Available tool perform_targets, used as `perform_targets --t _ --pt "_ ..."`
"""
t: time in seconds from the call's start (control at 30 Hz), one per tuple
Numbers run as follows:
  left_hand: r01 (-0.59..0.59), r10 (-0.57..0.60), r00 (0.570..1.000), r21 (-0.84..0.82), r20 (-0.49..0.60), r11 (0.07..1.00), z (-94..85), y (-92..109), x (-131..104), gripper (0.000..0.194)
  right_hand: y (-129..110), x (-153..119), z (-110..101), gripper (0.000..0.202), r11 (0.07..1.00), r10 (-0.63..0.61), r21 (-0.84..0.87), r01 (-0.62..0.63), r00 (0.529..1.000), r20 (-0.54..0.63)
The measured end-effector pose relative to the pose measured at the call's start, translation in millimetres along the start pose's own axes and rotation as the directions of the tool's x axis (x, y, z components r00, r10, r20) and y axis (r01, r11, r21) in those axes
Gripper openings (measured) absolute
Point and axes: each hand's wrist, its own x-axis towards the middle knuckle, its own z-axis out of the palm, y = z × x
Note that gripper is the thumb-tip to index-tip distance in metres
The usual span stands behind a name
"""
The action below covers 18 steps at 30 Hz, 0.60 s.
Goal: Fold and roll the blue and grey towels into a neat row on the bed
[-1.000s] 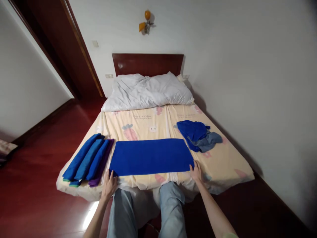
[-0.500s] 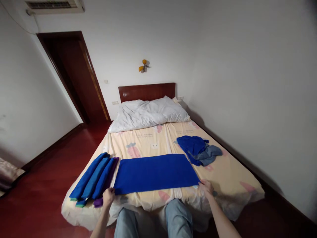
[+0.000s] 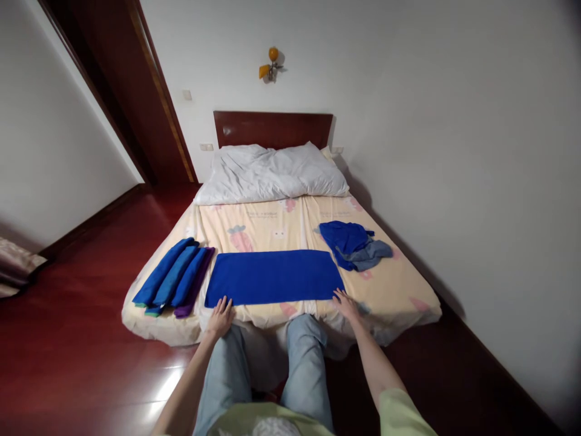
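A blue towel lies flat as a wide rectangle near the foot of the bed. My left hand rests at its near edge, close to the left corner, with the fingers spread. At the near right corner, my right hand is open too, its fingertips on or just beside the cloth. Left of the towel lies a row of long folded cloths, blue, teal and purple. To the right and farther back sits a crumpled heap of blue and grey-blue cloth.
The bed has a cream sheet with carrot prints. A white quilt lies across its head, before a dark wooden headboard. The wall runs along the right; red flooring spreads at the left.
Both hands have let go of the towel's near corners and opened. The left hand has shifted inward along the near edge. My view has tilted down.
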Motion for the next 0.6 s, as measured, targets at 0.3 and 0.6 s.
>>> perform_targets --t 0.3,0.6 --pt "-0.025 0.025 1.0 -0.042 -0.009 0.999 16.8 59.2 -68.1 0.052 -89.7 -30.7 8.6 0.038 0.927 0.177 0.354 -0.12 0.975 -0.135" --pt "-0.187 0.132 0.967 -0.253 -0.22 0.949 34.5 92.6 -128.1 0.034 -220.8 -107.7 95.2 0.013 -0.27 0.219 0.908 -0.319 0.898 0.381"
